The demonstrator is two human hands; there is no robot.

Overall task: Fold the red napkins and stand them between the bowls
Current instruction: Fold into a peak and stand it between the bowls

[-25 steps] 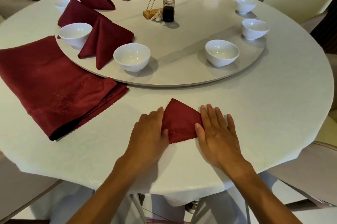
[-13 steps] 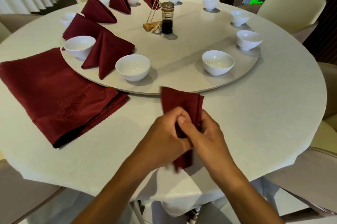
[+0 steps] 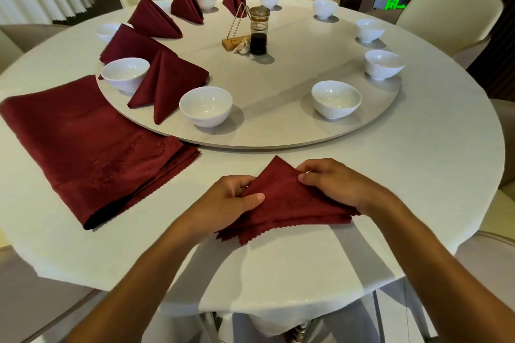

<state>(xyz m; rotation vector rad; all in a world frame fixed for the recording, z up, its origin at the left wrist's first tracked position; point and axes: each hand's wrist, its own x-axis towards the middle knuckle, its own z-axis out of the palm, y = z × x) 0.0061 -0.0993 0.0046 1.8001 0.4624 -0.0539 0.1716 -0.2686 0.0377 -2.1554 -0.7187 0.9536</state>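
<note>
Nine white bowls (image 3: 205, 105) ringing the turntable, five standing folded napkins (image 3: 167, 82) from nine to twelve o'clock, one flat napkin stack (image 3: 92, 144), four chairs (image 3: 446, 16), one sauce jar (image 3: 258, 31)

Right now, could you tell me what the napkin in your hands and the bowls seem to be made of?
The napkin looks like woven red cloth, matte, with a zigzag-cut edge and soft folds. The bowls look like glazed white ceramic, smooth and faintly shiny, though hard plastic cannot be ruled out.

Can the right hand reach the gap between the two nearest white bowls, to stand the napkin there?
Probably yes. The right hand and the left hand both grip the folded napkin just before the turntable. Nothing stands between the left bowl and the right bowl.
</note>
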